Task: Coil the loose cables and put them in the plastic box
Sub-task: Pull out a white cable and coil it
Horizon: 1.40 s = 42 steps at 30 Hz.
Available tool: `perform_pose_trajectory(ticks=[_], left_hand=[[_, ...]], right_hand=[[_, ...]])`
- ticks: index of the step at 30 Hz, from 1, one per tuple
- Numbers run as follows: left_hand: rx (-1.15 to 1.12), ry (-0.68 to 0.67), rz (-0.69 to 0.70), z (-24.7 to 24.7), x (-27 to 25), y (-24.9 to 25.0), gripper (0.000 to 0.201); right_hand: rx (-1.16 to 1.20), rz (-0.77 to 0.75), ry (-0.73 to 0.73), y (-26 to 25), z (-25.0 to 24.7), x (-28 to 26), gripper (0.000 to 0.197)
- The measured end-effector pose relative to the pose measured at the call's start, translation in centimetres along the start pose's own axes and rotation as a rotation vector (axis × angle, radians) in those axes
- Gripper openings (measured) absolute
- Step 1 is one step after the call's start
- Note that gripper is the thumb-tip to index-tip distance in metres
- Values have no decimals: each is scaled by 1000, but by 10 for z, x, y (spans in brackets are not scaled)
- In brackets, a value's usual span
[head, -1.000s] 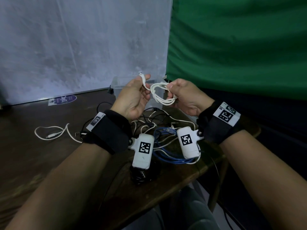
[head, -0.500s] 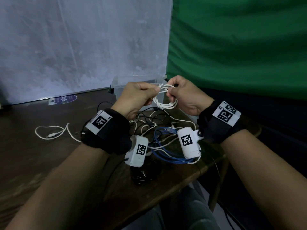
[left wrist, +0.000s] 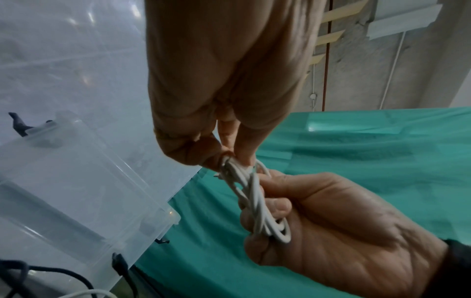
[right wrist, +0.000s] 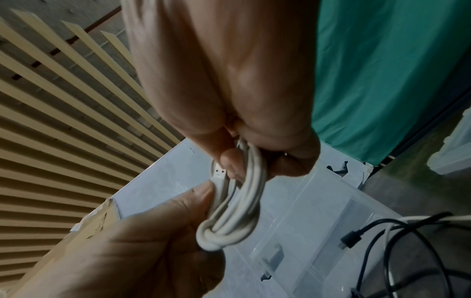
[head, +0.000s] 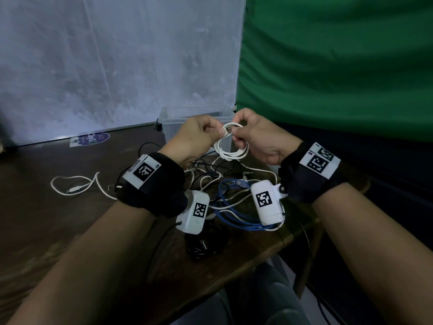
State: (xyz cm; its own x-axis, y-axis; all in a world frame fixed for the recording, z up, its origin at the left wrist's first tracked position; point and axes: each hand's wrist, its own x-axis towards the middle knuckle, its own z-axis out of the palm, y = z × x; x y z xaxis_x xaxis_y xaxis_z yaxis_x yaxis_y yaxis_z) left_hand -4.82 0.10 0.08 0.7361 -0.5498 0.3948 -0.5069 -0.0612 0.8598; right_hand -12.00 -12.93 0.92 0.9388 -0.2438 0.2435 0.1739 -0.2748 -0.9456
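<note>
Both hands hold a small coil of white USB cable [head: 230,150] in the air, in front of the clear plastic box [head: 172,123]. My left hand [head: 199,137] pinches the cable near its plug end. My right hand [head: 251,137] grips the top of the loops. In the left wrist view the white coil [left wrist: 254,201] runs from my left hand [left wrist: 229,157] into the right hand [left wrist: 331,231]. In the right wrist view the coil [right wrist: 237,211] and its USB plug [right wrist: 219,173] show beside the right hand [right wrist: 249,157], above the plastic box [right wrist: 318,231].
Loose cables lie tangled on the dark wooden table [head: 46,219]: a blue one [head: 234,212], black ones [head: 203,165], white ones [head: 75,186]. A black bundle [head: 203,247] sits near the front edge. A green cloth [head: 339,66] hangs on the right.
My left hand brought the plug end from above across to the coil, and both hands closed together on it. The coil has tightened into a smaller loop.
</note>
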Motion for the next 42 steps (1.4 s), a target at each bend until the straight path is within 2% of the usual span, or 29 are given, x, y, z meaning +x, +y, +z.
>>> perform_pose_trajectory(ticks=[3, 7, 10, 17, 26, 31, 35, 38, 42], left_hand=[[35, 15, 8, 2, 3, -4, 23], [22, 44, 24, 3, 4, -7, 25], [29, 55, 38, 3, 5, -7, 23], [47, -61, 35, -1, 3, -6, 19], [-70, 148, 3, 5, 5, -9, 23], [-87, 80, 9, 1, 4, -8, 22], [-37, 19, -15, -4, 3, -6, 19], [33, -21, -10, -5, 1, -6, 23], [61, 0, 19, -2, 2, -9, 25]], right_hand=[[-7, 3, -14, -1, 1, -1, 24], [95, 59, 16, -4, 2, 0, 15], [162, 91, 35, -6, 1, 0, 19], [60, 73, 62, -2, -4, -1, 21], [59, 80, 40, -2, -1, -2, 19], [58, 63, 65, -1, -1, -2, 21], [49, 53, 80, -1, -1, -1, 21], [51, 52, 67, -1, 0, -1, 21], [62, 71, 12, -5, -1, -1, 21]])
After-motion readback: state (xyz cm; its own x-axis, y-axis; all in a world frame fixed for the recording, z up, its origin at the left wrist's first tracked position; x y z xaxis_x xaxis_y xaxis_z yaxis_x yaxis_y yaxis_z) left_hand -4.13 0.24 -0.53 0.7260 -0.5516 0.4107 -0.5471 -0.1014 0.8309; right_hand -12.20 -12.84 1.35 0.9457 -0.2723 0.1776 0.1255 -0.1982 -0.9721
